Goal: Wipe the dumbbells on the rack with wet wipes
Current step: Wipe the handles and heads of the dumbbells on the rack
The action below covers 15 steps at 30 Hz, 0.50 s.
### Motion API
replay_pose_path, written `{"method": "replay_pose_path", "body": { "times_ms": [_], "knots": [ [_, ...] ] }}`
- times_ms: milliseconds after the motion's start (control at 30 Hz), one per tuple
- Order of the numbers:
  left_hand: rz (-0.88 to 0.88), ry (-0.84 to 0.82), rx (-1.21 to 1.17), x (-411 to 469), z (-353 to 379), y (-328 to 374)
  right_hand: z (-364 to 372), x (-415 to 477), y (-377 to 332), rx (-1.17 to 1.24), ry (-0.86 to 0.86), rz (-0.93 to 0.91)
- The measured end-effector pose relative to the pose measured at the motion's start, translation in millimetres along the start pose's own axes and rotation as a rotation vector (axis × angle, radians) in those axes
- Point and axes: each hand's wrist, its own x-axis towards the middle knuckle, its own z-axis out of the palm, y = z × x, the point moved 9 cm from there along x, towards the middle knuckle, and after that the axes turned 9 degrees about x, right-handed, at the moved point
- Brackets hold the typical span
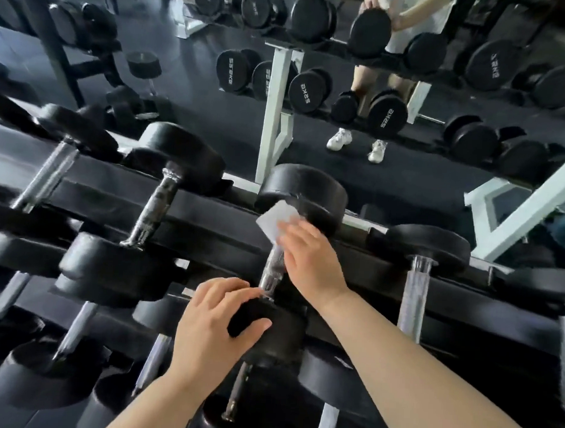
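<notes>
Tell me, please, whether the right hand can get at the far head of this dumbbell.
Probably yes: the right hand lies at the top of the handle, its wet wipe on the dumbbell's far head, with nothing between them.

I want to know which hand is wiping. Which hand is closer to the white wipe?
Right. The right hand presses the wet wipe onto the dumbbell by its far head; the left hand holds the near head, at the handle's other end.

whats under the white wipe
The wet wipe lies on the dumbbell's far head, pressed by the right hand. The far end of the handle beneath it is hidden.
</notes>
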Motion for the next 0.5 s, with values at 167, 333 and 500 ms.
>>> {"method": "replay_pose_path", "body": {
  "times_ms": [167, 333, 500],
  "knots": [
    [0.108, -0.069, -0.114, 0.1, 0.8, -11.7, 41.6, -22.0, 1.5, -0.178, -0.313, -0.258],
    [0.127, -0.097, -0.115, 4.7, 1.2, -14.6, 46.6, -38.3, -18.0, -0.233, -0.433, -0.609],
    [0.107, -0.095, -0.103, 1.8, 3.8, -16.1, 31.2, 5.7, 2.1, -0.273, -0.265, -0.377]
  ]
}}
